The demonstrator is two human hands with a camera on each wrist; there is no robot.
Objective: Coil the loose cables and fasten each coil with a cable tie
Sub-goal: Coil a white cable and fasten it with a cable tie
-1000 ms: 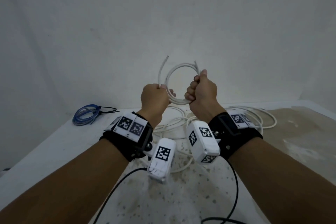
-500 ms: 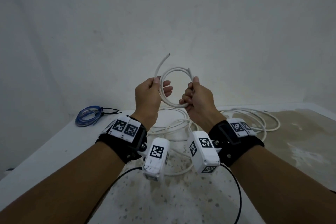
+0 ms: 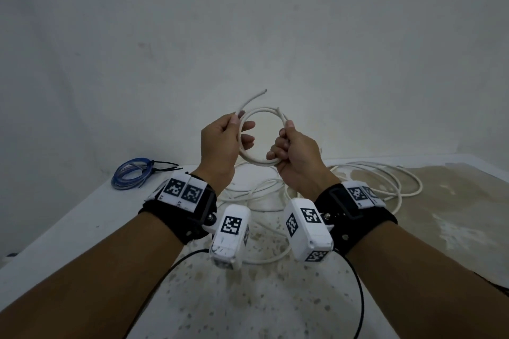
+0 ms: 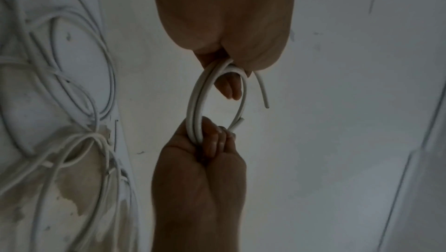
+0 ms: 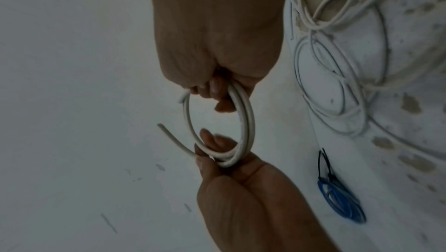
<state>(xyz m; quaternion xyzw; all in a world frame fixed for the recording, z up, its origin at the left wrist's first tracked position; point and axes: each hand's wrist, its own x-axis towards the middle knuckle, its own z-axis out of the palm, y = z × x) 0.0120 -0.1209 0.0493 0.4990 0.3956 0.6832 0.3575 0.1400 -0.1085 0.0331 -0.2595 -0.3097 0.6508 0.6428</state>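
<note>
A small white cable coil [image 3: 261, 110] of about two turns hangs in the air in front of the wall. My left hand [image 3: 234, 132] pinches its left side between thumb and fingers, and one free cable end [image 3: 256, 95] sticks up past the thumb. My right hand [image 3: 285, 140] grips the coil's right side with curled fingers, and the other cut end pokes out above them. In the left wrist view the coil [image 4: 193, 103] spans from my left hand [image 4: 229, 61] down to my right hand [image 4: 207, 141]. The right wrist view shows the coil [image 5: 248, 122] between both hands too.
Long loose white cables [image 3: 385, 176] sprawl over the speckled table [image 3: 275, 305] under and to the right of my hands. A blue coil [image 3: 132, 176] bound with black cable ties [image 3: 162, 166] lies at the table's far left. A pale wall stands close behind.
Both hands have loosened from tight fists into lighter holds on the coil. The left fingers have stretched out, and the coil has opened into a rounder ring.
</note>
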